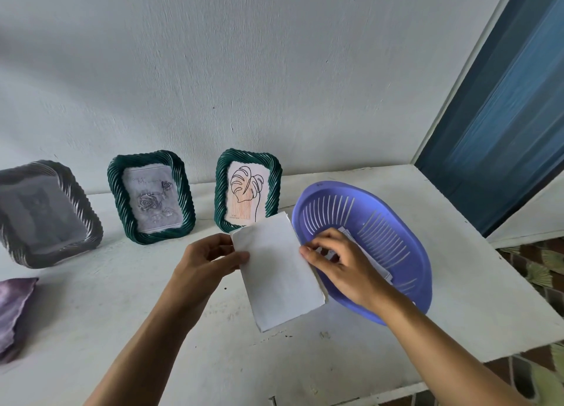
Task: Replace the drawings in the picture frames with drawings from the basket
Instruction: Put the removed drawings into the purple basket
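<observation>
The drawing sheet [279,271] was held blank side up, just above the table [122,298], between the leaf frame [221,192] and the basket [341,189]. The left hand [204,262] pinched its left edge and the right hand [338,265] its right edge; it may have been more than one sheet. As thin, light paper it would probably bend and crease easily, so holding it at opposite edges seemed sensible. More papers [375,262] lay in the basket. The table edge ran close on the right, with open room in front of the rose frame [117,189].
</observation>
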Action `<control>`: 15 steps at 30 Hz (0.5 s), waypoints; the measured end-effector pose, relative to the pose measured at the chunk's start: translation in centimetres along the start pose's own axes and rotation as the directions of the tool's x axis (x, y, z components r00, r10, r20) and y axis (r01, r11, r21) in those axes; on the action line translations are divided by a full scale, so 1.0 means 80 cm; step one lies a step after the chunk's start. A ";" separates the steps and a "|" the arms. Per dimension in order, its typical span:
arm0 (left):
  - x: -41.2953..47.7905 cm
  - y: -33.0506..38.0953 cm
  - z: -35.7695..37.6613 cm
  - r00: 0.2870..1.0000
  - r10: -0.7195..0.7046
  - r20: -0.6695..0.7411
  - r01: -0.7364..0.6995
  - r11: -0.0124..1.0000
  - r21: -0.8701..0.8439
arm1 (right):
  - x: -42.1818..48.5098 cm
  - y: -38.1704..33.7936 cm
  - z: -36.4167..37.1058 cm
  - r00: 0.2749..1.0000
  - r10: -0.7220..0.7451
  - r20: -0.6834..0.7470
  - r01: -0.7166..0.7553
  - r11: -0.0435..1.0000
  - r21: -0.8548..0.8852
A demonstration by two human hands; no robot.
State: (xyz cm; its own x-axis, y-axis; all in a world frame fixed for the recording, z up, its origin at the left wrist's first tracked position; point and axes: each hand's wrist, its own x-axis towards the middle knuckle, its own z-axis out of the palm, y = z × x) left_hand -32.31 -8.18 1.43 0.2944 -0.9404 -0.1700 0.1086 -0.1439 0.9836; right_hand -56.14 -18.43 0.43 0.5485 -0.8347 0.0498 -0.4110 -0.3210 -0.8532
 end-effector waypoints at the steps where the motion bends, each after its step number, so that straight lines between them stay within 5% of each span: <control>1: 0.001 0.001 0.002 1.000 0.003 -0.001 -0.003 1.000 0.008 | 0.000 0.000 -0.001 1.000 -0.004 -0.001 0.004 1.000 -0.002; 10: 0.002 0.003 0.013 0.996 0.000 -0.084 0.013 0.987 0.161 | 0.004 -0.012 -0.006 0.999 -0.035 0.008 0.035 0.998 -0.053; 15: -0.003 0.003 0.028 0.951 0.221 -0.217 -0.126 0.917 0.379 | 0.006 -0.029 0.000 0.999 0.035 -0.022 -0.032 0.992 0.118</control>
State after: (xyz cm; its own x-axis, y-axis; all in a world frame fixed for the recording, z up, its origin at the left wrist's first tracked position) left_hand -34.47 -8.65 1.87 0.5097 -0.8593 0.0423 -0.2978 -0.1300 0.9457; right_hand -54.94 -18.08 2.43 0.5173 -0.8553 0.0311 -0.3399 -0.2387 -0.9097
